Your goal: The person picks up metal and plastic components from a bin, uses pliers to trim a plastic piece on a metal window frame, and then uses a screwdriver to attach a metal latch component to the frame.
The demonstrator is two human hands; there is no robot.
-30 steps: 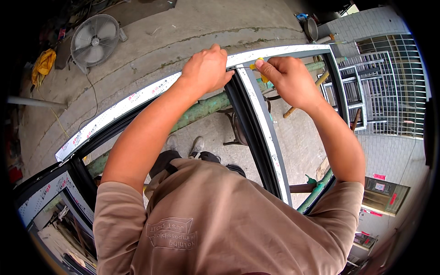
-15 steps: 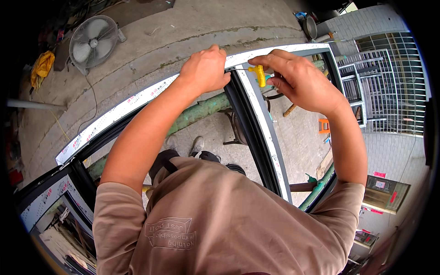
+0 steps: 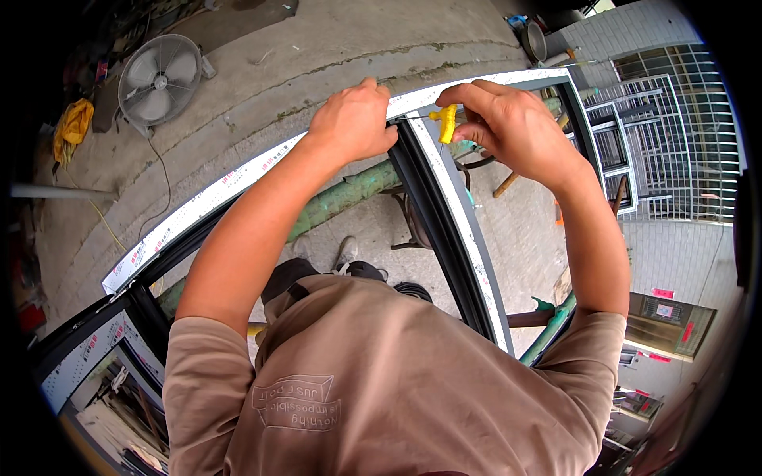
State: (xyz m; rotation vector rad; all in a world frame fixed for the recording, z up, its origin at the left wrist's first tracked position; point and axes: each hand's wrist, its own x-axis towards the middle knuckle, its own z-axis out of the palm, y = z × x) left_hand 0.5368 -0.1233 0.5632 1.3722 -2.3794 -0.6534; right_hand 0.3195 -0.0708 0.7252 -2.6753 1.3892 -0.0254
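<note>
A large window frame (image 3: 226, 184) of dark metal profile, with printed white protective film on it, lies across the view in front of me. My left hand (image 3: 352, 119) is closed over its far rail, beside the spot where a dark crossbar (image 3: 435, 218) joins. In my right hand (image 3: 508, 127) is a yellow T-handle driver (image 3: 447, 124), pinched between fingers and thumb. Its thin metal shaft points left along the joint toward my left fingers. The tip of the shaft is hidden near the left hand.
Green pipes (image 3: 345, 202) run beneath the frame, with a stool (image 3: 414, 222) below. A grey fan (image 3: 160, 82) and a yellow cloth (image 3: 74, 125) are at the far left. White metal grilles (image 3: 675, 143) lean on the right wall.
The yellow handle has turned a little, and my right fingers have shifted round it. My left hand stays on the frame. The whole view has tilted slightly.
</note>
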